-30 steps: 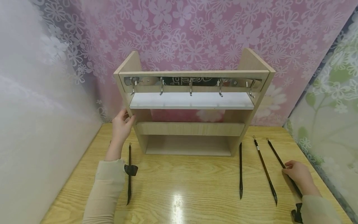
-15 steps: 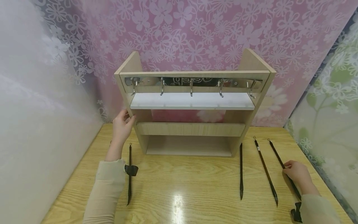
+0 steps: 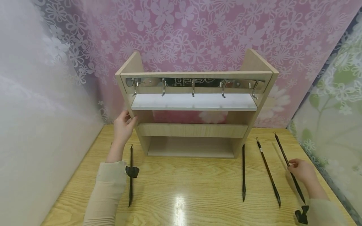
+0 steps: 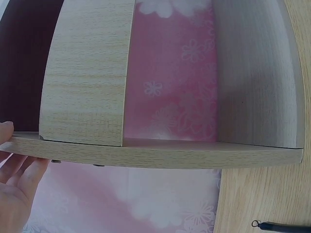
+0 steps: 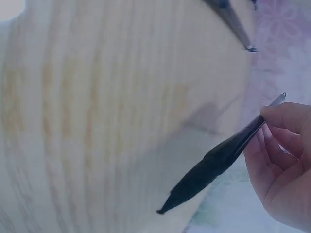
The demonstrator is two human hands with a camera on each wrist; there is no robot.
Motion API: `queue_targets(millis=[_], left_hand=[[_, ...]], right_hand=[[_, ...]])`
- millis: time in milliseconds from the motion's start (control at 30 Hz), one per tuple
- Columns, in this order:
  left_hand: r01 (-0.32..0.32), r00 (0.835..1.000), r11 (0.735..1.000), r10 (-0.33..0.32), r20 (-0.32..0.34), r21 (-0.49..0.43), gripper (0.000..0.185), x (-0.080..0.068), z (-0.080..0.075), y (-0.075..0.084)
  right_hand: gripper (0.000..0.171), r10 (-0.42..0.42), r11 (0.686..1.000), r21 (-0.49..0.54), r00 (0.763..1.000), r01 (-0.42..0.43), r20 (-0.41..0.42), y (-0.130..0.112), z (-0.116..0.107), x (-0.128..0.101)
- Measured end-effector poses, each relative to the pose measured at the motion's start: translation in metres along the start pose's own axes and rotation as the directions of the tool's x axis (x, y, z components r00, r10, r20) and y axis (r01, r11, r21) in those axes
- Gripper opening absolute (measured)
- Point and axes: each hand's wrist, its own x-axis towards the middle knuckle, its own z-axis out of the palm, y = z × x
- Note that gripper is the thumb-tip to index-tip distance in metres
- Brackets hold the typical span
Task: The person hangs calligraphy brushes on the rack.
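Black brush [image 5: 209, 165] is off the table [image 3: 198, 182] over at the right side, slanted, loop end pointing away from the person and tip coming back toward the wrist. Right hand [image 3: 304, 171] has it pinched partway along the handle, thumb against the fingers, basically no gap besides the handle itself. Left hand [image 3: 122, 127] is on the wooden rack [image 3: 192, 130], thumb on the inner side of the left panel and fingers on the outer side, so only the board's thickness between them. Rack's standing upright with a row of metal hooks [image 3: 193, 88] across the top. Two more brushes lie to its right, a brown one with a white label [image 3: 267, 172] and a dark one nearest the rack [image 3: 244, 175].
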Motion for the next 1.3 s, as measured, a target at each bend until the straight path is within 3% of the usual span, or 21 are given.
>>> queue_targets(millis=[300,633,900,1233,1300], left_hand=[[0.001,1.0,1.0,-0.001,-0.01,0.009,0.034,0.0,-0.001,0.0],[-0.015,0.999,1.0,0.016,-0.042,0.022,0.038,0.001,-0.001,0.004],[-0.02,0.998,0.999,0.022,-0.051,0.045,0.035,0.003,-0.001,0.005],[0.0,0.999,1.0,0.0,-0.034,0.006,0.032,0.005,0.0,0.003],[-0.004,0.999,1.0,0.004,-0.034,0.003,0.032,0.002,0.001,0.012]], right_hand=[[0.033,-0.019,1.0,0.019,0.995,0.021,-0.094,-0.014,-0.005,-0.009],[0.041,0.012,0.989,0.145,0.997,0.0,-0.077,-0.037,-0.01,-0.02],[0.041,-0.011,0.939,0.343,0.998,0.035,-0.07,-0.057,-0.011,-0.026],[0.039,-0.061,0.883,0.458,0.993,0.1,-0.098,-0.081,-0.017,-0.032],[0.036,-0.075,0.871,0.476,0.991,0.119,-0.109,-0.086,-0.018,-0.033]])
